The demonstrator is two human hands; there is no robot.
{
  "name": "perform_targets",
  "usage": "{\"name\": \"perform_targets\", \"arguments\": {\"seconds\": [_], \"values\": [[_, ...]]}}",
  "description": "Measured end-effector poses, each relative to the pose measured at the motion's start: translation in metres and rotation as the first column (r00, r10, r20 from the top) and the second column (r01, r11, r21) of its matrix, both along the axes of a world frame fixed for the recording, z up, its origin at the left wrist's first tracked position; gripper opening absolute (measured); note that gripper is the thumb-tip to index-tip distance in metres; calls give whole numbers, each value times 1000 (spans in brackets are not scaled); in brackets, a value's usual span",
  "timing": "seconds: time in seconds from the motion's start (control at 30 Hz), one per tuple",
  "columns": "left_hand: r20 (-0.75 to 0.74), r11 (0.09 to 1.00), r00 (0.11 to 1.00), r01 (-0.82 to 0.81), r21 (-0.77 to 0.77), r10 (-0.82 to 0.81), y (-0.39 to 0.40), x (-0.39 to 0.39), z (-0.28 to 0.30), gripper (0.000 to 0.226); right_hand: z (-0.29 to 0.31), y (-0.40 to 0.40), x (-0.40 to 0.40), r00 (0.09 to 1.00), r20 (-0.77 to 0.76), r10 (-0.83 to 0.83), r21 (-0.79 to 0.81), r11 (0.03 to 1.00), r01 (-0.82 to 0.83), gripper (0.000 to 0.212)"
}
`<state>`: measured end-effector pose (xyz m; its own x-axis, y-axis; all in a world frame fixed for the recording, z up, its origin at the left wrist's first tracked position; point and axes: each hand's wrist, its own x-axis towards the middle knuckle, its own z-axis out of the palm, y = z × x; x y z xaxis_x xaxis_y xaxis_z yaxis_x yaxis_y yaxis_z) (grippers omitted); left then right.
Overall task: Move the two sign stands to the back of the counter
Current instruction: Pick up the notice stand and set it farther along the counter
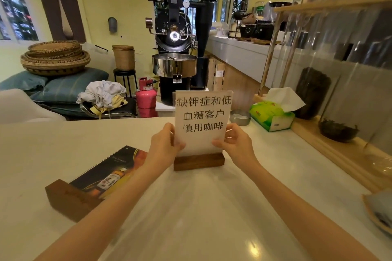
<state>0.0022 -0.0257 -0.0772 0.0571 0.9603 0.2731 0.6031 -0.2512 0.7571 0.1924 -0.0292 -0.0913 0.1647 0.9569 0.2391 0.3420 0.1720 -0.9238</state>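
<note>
A white sign stand (202, 116) with black Chinese characters stands upright in a dark wooden base on the pale counter (201, 207), near its middle. My left hand (163, 146) grips the sign's left edge and my right hand (235, 144) grips its right edge, both low on the panel. A second sign stand (101, 176), with a dark bottle picture and a wooden base, lies tilted back on the counter to the left, apart from both hands.
A green tissue box (273, 114) and a small metal ashtray (240, 117) sit at the back right of the counter. A wooden rack with glass jars (314, 91) lines the right side. A plate edge (379, 214) shows at the near right. A coffee roaster (176, 48) stands beyond.
</note>
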Motion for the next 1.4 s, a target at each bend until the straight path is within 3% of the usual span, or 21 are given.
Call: {"name": "perform_targets", "arguments": {"seconds": [0.6, 0.73, 0.8, 0.87, 0.97, 1.03, 1.13, 1.23, 1.4], "values": [[-55, 1000, 998, 4, 29, -2, 1, 3, -6, 27, -3, -4, -11, 994, 48, -102, -16, 995, 103, 38], [-133, 996, 988, 68, -57, -75, 1, -3, 6, 31, -5, -13, -21, 962, 47, -270, 148, 954, 260, 50], [-133, 984, 981, 123, -126, -139, 0, -11, 17, 37, -2, -21, -30, 935, 12, -355, 244, 908, 342, 42], [-123, 972, 975, 161, -173, -183, -1, -24, 29, 42, 3, -31, -45, 952, -26, -304, 249, 921, 301, 26], [-110, 935, 956, 235, -265, -271, -4, -51, 46, 40, 7, -43, -74, 992, -41, -119, 99, 987, 123, 11], [-88, 912, 944, 281, -300, -320, -7, -71, 52, 32, 6, -45, -95, 997, -69, 20, -77, 997, -25, 14], [-130, 916, 944, 250, -314, -302, -8, -104, 51, 24, 5, -46, -124, 976, -141, 166, -370, 906, -208, 28], [-199, 912, 948, 162, -377, -250, -6, -137, 42, 27, 1, -49, -145, 951, -255, 174, -523, 803, -287, 36], [-255, 870, 952, 21, -493, -167, -7, -176, 23, 40, -11, -49, -157, 901, -420, 107, -592, 721, -361, 32]]}}
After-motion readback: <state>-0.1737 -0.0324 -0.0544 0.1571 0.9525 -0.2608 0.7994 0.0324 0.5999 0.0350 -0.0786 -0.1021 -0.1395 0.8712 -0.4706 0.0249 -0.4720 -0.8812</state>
